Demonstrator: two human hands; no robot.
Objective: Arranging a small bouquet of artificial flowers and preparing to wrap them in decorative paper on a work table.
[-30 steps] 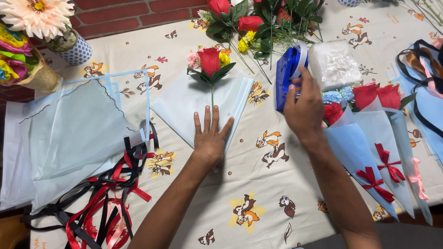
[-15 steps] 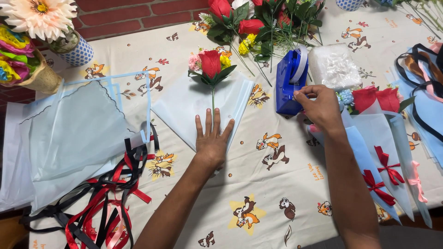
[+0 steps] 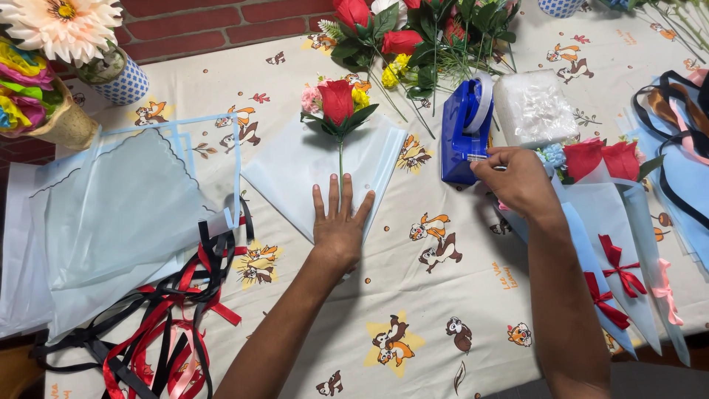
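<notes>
printed tablecloth (image 3: 443,310) spread under the whole work area, with loose pale blue wrapping sheets (image 3: 118,214) at 9 o'clock and finished cones with red bows (image 3: 613,251) at 3 o'clock. folded wrapping cone (image 3: 325,174) lies just above centre, holding a red rose with small yellow and pink blooms (image 3: 337,103) at its 12 o'clock end. left hand (image 3: 338,222) lies open and flat, fingers spread, pressing the cone's lower fold against the table. blue tape dispenser (image 3: 464,133) stands at 2 o'clock of that hand, well apart from it. right hand (image 3: 517,177) is pinched closed at the dispenser's lower edge, on what appears to be the tape end (image 3: 478,157). judged good practice: keep the flat palm steady so the fold cannot spring open, draw a short strip and tear it cleanly on the cutter.
</notes>
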